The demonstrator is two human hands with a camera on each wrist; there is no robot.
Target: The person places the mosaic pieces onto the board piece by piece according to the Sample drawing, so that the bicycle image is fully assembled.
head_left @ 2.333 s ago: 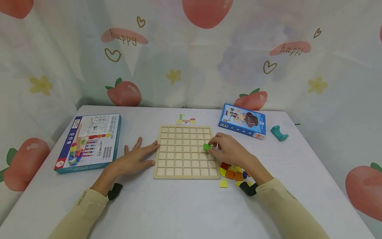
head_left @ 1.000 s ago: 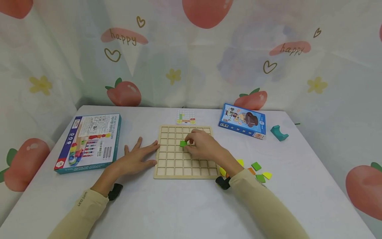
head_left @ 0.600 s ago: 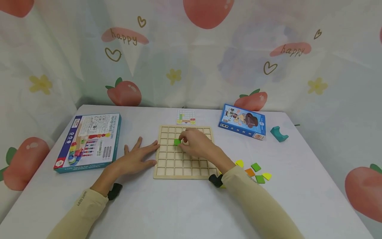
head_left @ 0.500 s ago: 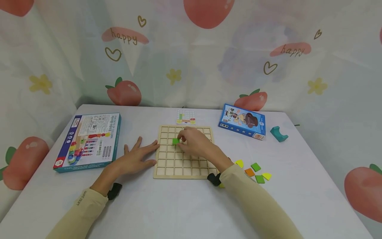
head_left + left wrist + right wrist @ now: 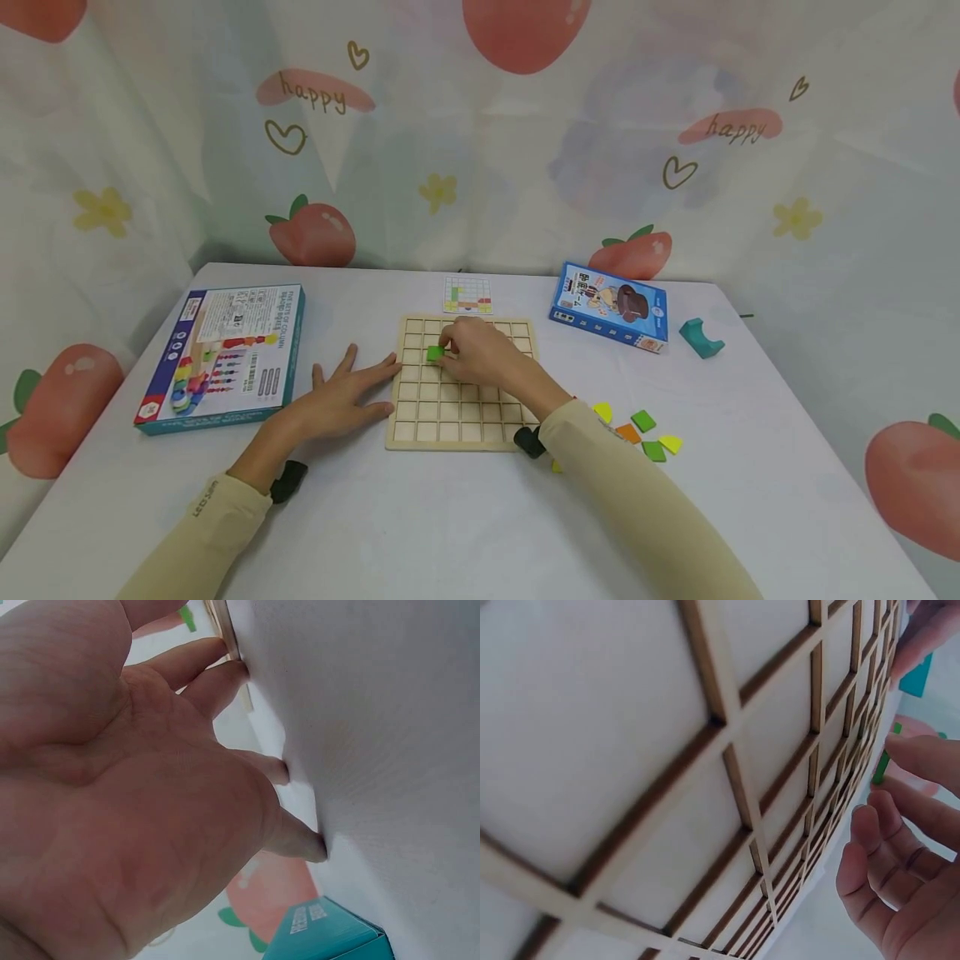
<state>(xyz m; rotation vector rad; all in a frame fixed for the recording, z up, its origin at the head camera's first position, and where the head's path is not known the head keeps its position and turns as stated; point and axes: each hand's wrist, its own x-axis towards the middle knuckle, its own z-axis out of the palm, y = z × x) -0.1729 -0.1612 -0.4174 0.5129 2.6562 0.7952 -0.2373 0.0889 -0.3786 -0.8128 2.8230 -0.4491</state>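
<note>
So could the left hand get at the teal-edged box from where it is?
Likely yes: the left hand holds nothing beside the wooden board, and nothing visible stands between it and the teal-edged box.

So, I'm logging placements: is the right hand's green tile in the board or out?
Out: the right hand pinches the green tile above the board; the right wrist view shows a gap beneath.
</note>
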